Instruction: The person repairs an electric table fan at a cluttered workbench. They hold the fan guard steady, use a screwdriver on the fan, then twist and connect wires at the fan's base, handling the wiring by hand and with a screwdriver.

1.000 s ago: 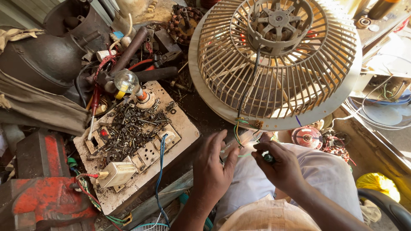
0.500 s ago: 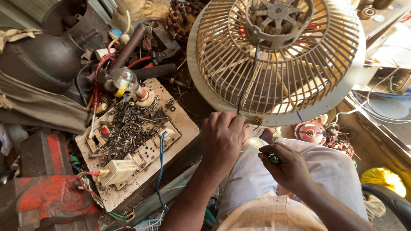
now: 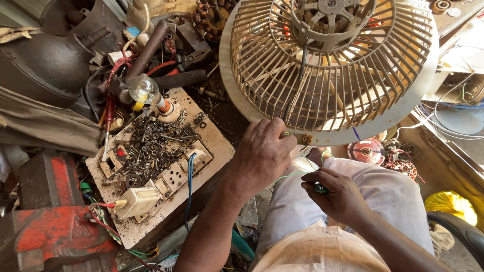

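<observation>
Left hand (image 3: 262, 156): has moved up to the fan grille (image 3: 333, 70) rim, pinching green wire (image 3: 290, 175).
Right hand (image 3: 340, 194): stays clenched on small dark tool (image 3: 319, 189).

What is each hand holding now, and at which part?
The left hand grips the fan grille at its lower rim. The right hand pinches a small dark tool; which part cannot be told.
</observation>
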